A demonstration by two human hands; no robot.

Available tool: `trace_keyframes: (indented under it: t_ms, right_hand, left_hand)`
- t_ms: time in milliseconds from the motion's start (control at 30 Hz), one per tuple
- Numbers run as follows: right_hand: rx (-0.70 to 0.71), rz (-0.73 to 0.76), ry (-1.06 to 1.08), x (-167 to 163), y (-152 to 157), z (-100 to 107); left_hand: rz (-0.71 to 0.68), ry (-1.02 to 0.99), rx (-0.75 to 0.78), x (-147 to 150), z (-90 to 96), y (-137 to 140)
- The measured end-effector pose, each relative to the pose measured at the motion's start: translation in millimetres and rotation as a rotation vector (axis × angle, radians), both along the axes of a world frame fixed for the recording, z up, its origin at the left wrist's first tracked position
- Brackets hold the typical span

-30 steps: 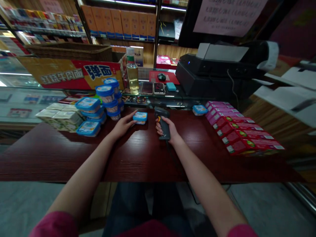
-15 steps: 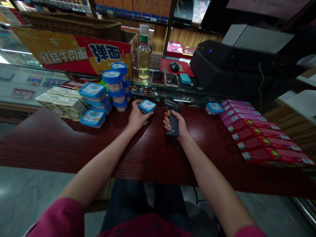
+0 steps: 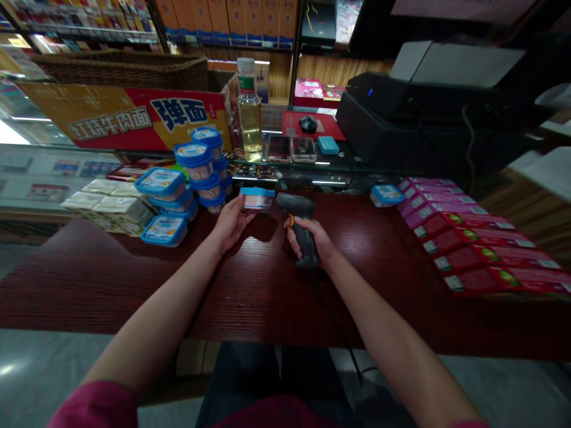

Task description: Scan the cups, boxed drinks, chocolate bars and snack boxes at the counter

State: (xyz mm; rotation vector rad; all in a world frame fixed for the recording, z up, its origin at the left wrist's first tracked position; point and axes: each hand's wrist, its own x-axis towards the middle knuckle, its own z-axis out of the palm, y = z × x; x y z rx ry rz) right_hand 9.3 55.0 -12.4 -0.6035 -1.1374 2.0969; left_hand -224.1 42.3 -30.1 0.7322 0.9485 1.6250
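Note:
My left hand (image 3: 232, 223) grips a small plastic tub (image 3: 257, 198) with a blue lid, tilted so that its pale side faces me. Wrapped round the handle of a black barcode scanner (image 3: 305, 232) is my right hand (image 3: 316, 242). The scanner's head points left at the tub, with a small gap between them. Left of my left hand stand stacked round tubs (image 3: 200, 171) with blue lids and rectangular blue-lidded tubs (image 3: 164, 230). Another blue-lidded tub (image 3: 386, 195) sits alone on the right part of the dark wooden counter (image 3: 250, 297).
White tissue packs (image 3: 111, 205) lie at the left. Rows of red and purple boxes (image 3: 482, 249) line the right. Behind are a noodle carton (image 3: 134, 122), a tall bottle (image 3: 250, 116), a mouse (image 3: 308, 123) and a black machine (image 3: 401, 125). The scanner's cable hangs over the front edge.
My left hand has turned the tub from lid up to side on and drawn it slightly left. My right hand has swung the scanner's head left towards it.

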Motion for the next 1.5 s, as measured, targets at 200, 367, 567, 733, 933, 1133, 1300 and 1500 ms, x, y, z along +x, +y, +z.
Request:
trace_keyframes:
  t_ms: [200, 367, 567, 733, 933, 1133, 1300, 1500]
  right_hand:
    - [-0.007, -0.031, -0.032, -1.7, -1.4, -1.0]
    - [-0.001, -0.072, -0.061, 0.4, -1.0, -3.9]
    - [0.001, -0.075, -0.102, 5.4, -5.7, 0.9]
    - [0.006, -0.051, -0.131, 6.7, -8.4, 2.4]
    - [0.037, -0.055, -0.146, 5.6, -11.4, 4.4]
    - [0.062, -0.065, -0.154, 5.3, -12.6, 7.2]
    - [0.027, -0.071, -0.144, 5.5, -12.0, 6.8]
    - [0.016, -0.058, -0.132, 7.1, -10.2, 7.9]
  left_hand:
    - [0.050, -0.113, -0.056, 3.1, 3.5, 1.6]
    - [0.038, -0.032, -0.003, 3.0, 8.6, -6.7]
    - [0.206, 0.408, 0.179, -9.6, 28.1, -65.1]
    - [0.649, 0.822, 0.224, -40.1, 34.9, -143.8]
    - [0.975, 0.879, 0.013, -82.2, 27.3, -176.5]
    - [1.027, 0.953, 0.058, -79.1, 21.6, -161.5]
    - [0.979, 0.974, -0.006, -77.5, 16.0, -158.0]
    - [0.969, 0.986, -0.083, -77.1, 11.7, -158.0]
